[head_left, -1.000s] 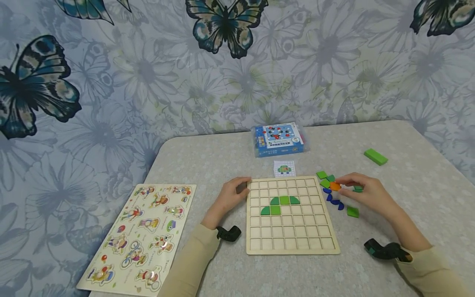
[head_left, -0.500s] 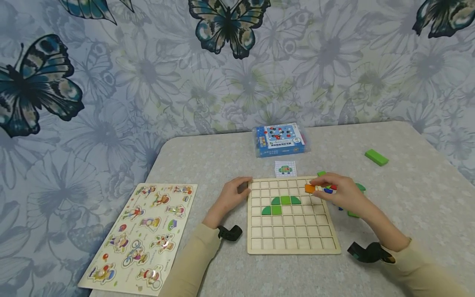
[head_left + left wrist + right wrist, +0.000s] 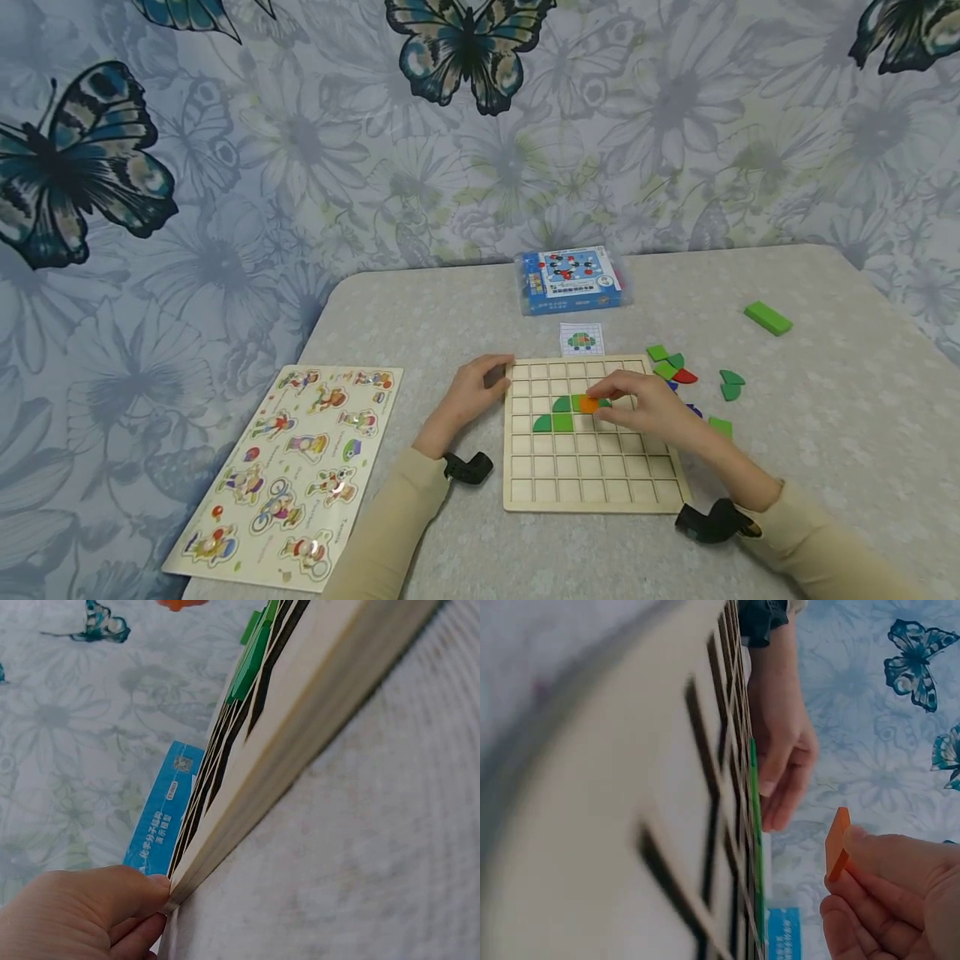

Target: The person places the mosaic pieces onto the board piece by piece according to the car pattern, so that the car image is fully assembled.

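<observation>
My right hand (image 3: 648, 408) pinches an orange square tile (image 3: 838, 844) between thumb and fingers, raised over the wooden grid board (image 3: 592, 505). In the right wrist view the tile stands apart from the board's surface. The upper left corner of the board lies between the thumb and fingers of my left hand (image 3: 97, 911). Several green tiles sit in the grid cells, among them a square (image 3: 562, 423) and a rounded one (image 3: 542, 424). In the head view the orange tile and the right fingers partly cover the right end of this green group.
Right of the board lie loose green tiles (image 3: 657, 352), a red one (image 3: 686, 377) and partly hidden blue ones. A picture card (image 3: 581, 339) and a blue box (image 3: 573, 281) stand behind it. A green block (image 3: 768, 318) lies far right; a picture board (image 3: 285, 475) lies left.
My right hand has picked the orange tile from the loose pieces and carried it left over the board to the green tiles. The left hand has stayed at the board's corner.
</observation>
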{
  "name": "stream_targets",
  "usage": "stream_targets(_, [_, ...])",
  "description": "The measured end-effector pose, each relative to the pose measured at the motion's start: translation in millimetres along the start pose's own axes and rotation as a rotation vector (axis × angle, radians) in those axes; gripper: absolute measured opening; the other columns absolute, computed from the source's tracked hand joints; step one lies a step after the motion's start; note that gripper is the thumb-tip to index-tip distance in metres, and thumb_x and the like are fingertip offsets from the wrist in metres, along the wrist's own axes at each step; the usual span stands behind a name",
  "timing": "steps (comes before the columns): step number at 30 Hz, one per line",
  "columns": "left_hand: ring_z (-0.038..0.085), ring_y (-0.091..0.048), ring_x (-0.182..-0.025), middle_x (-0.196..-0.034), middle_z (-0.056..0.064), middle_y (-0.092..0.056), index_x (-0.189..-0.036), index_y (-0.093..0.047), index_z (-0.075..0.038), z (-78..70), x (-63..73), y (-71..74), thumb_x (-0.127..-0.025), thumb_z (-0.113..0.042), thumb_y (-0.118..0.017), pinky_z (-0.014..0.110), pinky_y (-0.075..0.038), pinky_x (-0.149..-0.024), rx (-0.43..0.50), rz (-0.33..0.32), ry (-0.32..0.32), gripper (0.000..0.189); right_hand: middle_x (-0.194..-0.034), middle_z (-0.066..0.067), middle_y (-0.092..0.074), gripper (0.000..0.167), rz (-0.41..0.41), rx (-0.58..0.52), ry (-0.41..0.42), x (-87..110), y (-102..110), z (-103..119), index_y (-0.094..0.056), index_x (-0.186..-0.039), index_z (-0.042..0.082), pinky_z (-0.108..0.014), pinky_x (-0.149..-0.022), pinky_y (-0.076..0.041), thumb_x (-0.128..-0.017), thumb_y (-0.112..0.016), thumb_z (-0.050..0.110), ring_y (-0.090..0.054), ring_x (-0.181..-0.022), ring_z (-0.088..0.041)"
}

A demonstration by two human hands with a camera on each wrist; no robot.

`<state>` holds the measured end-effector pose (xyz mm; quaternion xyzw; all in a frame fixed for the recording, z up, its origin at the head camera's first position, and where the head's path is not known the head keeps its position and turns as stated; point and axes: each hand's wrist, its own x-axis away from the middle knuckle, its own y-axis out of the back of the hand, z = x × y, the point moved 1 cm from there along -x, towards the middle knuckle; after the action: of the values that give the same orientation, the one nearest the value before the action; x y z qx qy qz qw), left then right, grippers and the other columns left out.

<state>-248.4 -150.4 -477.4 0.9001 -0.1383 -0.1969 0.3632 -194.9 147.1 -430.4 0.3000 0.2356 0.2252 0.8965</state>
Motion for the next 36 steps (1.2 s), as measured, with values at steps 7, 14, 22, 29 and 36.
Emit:
stream_targets(7, [0.026, -0.049, -0.122, -0.13, 0.011, -0.055, -0.131, -0.057, -0.006, -1.1, -2.2, -0.2, -0.093, -0.015, -0.062, 0.038, -0.042, -0.1, -0.015, 0.003, -0.005, 0.039, -0.101, 0.006, -0.065, 0.022, 0.013, 0.04, -0.033, 4.2, -13.6, -4.9, -0.071, -0.104, 0.013, -0.035, -0.081, -0.054, -0.084, -0.074, 0.018, -0.061, -0.094, -0.015])
stream_targets(14, [0.026, -0.049, -0.123, -0.131, 0.01, -0.055, -0.131, -0.057, -0.007, -1.3, -2.8, 1.9, -0.092, -0.015, -0.063, 0.038, -0.042, -0.101, -0.016, -0.002, 0.014, 0.04, -0.103, 0.007, -0.064, 0.022, 0.005, 0.083, -0.022, 4.3, -22.9, -10.4, -0.071, -0.106, 0.014, -0.029, -0.077, -0.053, -0.084, -0.073, 0.015, -0.058, -0.094, -0.012])
stream_targets(22, [0.025, -0.049, -0.123, -0.129, 0.01, -0.056, -0.129, -0.058, -0.007, -1.3, -2.8, 1.8, -0.091, -0.013, -0.064, 0.038, -0.04, -0.102, -0.007, -0.014, 0.019, 0.039, -0.105, 0.004, -0.062, 0.023, 0.01, 0.208, 0.093, 5.2, -25.8, -12.6, -0.07, -0.106, 0.013, -0.028, -0.074, -0.052, -0.083, -0.074, 0.014, -0.056, -0.094, -0.012])
stream_targets(29, [0.024, -0.049, -0.122, -0.129, 0.011, -0.056, -0.129, -0.058, -0.006, -4.6, -1.6, 1.7, -0.091, -0.011, -0.064, 0.037, -0.042, -0.1, 0.003, -0.009, 0.037, 0.039, -0.106, 0.003, -0.061, 0.024, 0.038, 0.284, 0.15, 6.0, -24.6, -10.8, -0.069, -0.108, 0.011, -0.032, -0.079, -0.052, -0.084, -0.072, 0.016, -0.055, -0.097, -0.013])
stream_targets(36, [0.025, -0.049, -0.122, -0.129, 0.011, -0.056, -0.13, -0.057, -0.005, -6.3, -0.8, 1.0, -0.091, -0.011, -0.064, 0.038, -0.042, -0.101, 0.007, -0.007, 0.048, 0.04, -0.106, 0.001, -0.062, 0.025, 0.029, 0.302, 0.181, 7.6, -25.5, -11.5, -0.069, -0.108, 0.01, -0.033, -0.08, -0.052, -0.084, -0.073, 0.015, -0.055, -0.098, -0.015])
